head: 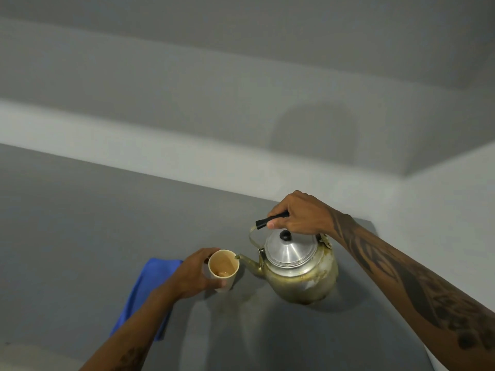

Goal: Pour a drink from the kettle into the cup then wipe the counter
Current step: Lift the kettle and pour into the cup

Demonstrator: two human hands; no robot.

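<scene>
Standing on the grey counter [80,223], the kettle [300,269] has its handle grasped by the right hand [297,216], spout at the cup [223,267] rim. The left hand [194,274] wraps this cup (little brown liquid inside), beside a blue cloth [144,290].

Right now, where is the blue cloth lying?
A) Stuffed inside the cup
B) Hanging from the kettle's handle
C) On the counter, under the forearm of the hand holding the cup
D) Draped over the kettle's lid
C: the blue cloth lies flat on the counter, partly under the forearm of the left hand, which holds the cup.
</scene>
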